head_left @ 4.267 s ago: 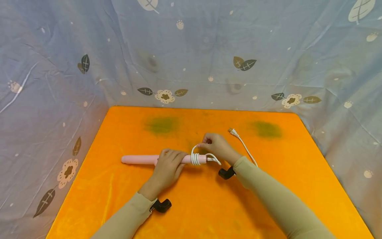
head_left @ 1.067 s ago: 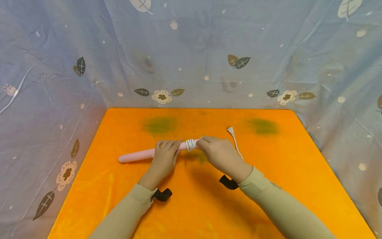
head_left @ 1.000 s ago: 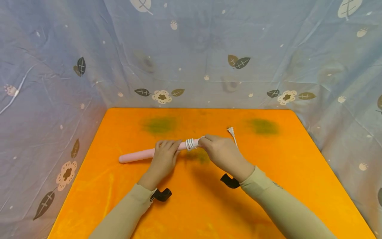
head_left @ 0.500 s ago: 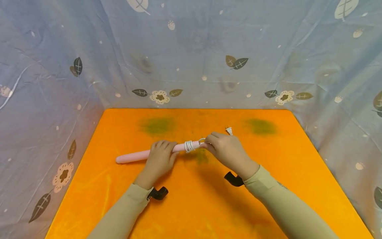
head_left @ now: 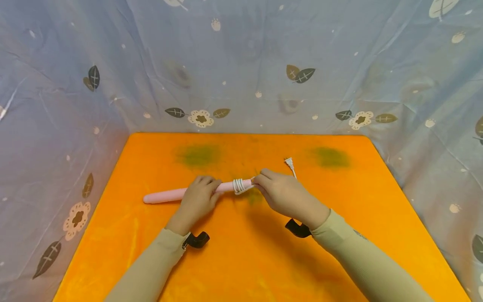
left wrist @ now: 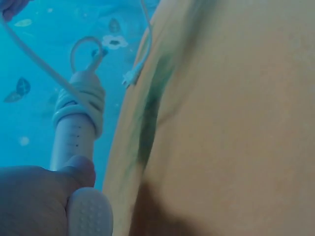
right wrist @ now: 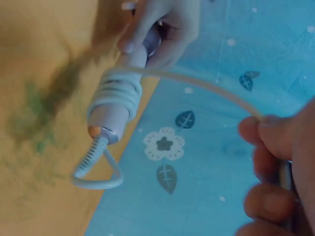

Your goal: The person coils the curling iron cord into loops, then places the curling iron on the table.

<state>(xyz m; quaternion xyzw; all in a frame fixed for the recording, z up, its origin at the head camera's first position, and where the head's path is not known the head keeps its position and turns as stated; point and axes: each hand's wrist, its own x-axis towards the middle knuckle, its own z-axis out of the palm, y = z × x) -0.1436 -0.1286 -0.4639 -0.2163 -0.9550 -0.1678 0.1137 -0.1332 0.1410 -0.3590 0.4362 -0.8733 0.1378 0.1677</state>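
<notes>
A pink curling iron (head_left: 164,196) is held at an angle over the table, its barrel pointing left. My left hand (head_left: 198,201) grips it around the middle; in the left wrist view the thumb lies along the handle (left wrist: 74,142) beside the ridged clamp lever (left wrist: 89,214). White cord (head_left: 238,186) is wound in several turns near the handle's end. In the right wrist view, my right hand (right wrist: 275,162) pinches the cord between thumb and forefinger, and a stretch of it arcs from there to the coils (right wrist: 115,93). A small loop (right wrist: 101,183) hangs off the end of the handle.
The cord's two-prong plug (head_left: 289,162) lies on the orange tabletop (head_left: 234,260) beyond my right hand. Patterned blue-grey curtains (head_left: 241,58) enclose the table at the back and both sides. Black wrist mounts (head_left: 197,240) stick out below each wrist.
Since the earliest frame, the handle end has risen and the right hand has carried the cord round the handle. Less cord now shows between the right hand and plug; the left hand keeps its grip.
</notes>
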